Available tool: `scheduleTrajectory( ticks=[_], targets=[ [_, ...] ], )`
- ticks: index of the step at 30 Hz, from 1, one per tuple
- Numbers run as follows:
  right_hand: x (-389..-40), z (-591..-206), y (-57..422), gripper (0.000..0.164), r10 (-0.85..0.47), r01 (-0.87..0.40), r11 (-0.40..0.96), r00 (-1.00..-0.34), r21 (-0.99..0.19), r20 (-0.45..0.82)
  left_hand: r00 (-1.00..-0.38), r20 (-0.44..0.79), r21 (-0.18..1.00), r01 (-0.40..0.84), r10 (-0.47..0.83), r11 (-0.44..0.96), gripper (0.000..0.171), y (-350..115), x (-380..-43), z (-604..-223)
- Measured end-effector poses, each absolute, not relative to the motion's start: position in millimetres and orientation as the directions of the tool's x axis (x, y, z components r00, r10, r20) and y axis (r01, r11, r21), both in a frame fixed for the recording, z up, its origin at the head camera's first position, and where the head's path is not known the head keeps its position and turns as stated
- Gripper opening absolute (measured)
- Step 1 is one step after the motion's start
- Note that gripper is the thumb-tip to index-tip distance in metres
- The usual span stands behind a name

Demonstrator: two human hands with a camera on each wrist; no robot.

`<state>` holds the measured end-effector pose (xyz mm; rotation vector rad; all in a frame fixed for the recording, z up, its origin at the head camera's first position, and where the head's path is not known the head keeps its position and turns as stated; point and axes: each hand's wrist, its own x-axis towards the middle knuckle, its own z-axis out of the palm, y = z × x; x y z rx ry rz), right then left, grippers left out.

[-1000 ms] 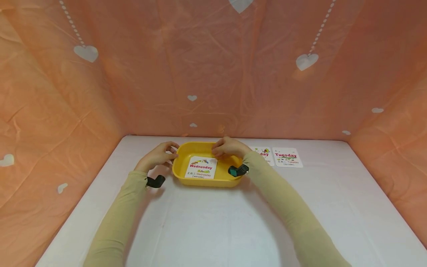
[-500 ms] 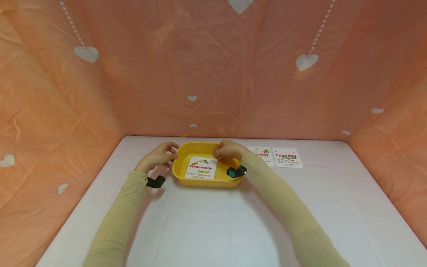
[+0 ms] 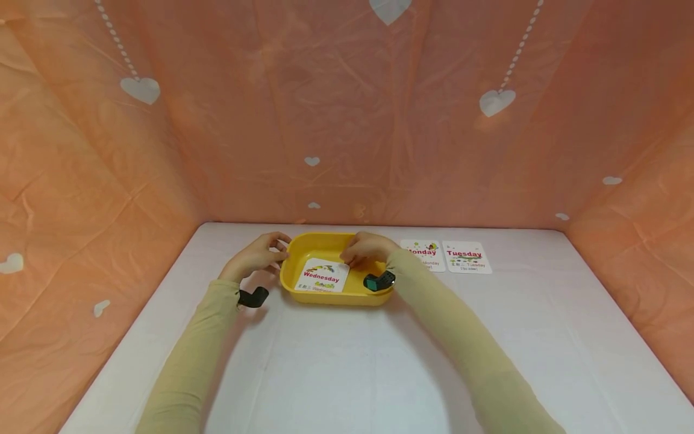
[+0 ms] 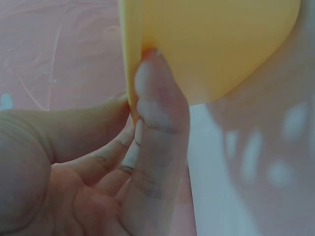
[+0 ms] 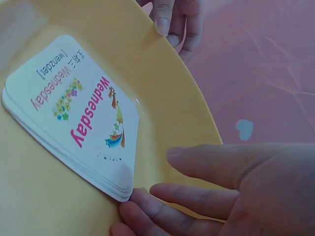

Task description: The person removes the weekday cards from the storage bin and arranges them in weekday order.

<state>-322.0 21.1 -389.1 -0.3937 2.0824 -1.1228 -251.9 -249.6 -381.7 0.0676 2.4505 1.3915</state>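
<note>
Head view, yellow tray (image 3: 336, 298): between left hand (image 3: 257, 254) and right hand (image 3: 370, 247).
Head view, card stack (image 3: 323, 275): inside the yellow tray, just beside the right fingertips.
Left wrist view, left fingers (image 4: 157, 98): pinched on the tray wall, only its thickness between them.
Right wrist view, right fingers (image 5: 167, 216): loosely extended, thumb apart; one fingertip touches a stack corner, nothing gripped.
Right wrist view, stack handling: presumably light, stiff, apt to slide layer over layer; hold by opposite edges.

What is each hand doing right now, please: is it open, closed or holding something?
Left hand: closed, pinching the yellow tray by its edge.
Right hand: open, touching a corner of the Wednesday card stack.
</note>
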Motion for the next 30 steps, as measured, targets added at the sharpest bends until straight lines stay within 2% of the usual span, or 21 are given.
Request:
scheduleTrajectory(
  ticks=[8, 15, 24, 30],
  targets=[
    [-318.7, -386.4, 14.5, 0.023, -0.56, 0.052, 0.61, -0.677, -0.79, -0.477, -0.947, -0.25, 0.85, -0.115, 0.202, 0.515, 0.04, -250.5, -251.2, -381.2],
    [-320.6, -389.3, 10.3, 0.019, -0.611, -0.002, 0.6, -0.647, -0.8, -0.456, -0.945, -0.249, 0.856, -0.113, 0.21, 0.505, 0.04, -250.1, -250.2, -380.8],
    [-317.6, -386.9, 5.3, 0.039, -0.573, 0.062, 0.607, -0.657, -0.792, -0.491, -0.944, -0.259, 0.847, -0.119, 0.206, 0.518, 0.042, -249.0, -250.1, -380.0],
    [-317.5, -381.7, 6.3, 0.04, -0.561, 0.024, 0.609, -0.694, -0.793, -0.452, -0.945, -0.263, 0.837, -0.124, 0.194, 0.534, 0.044, -247.7, -250.4, -379.6]
  ],
)
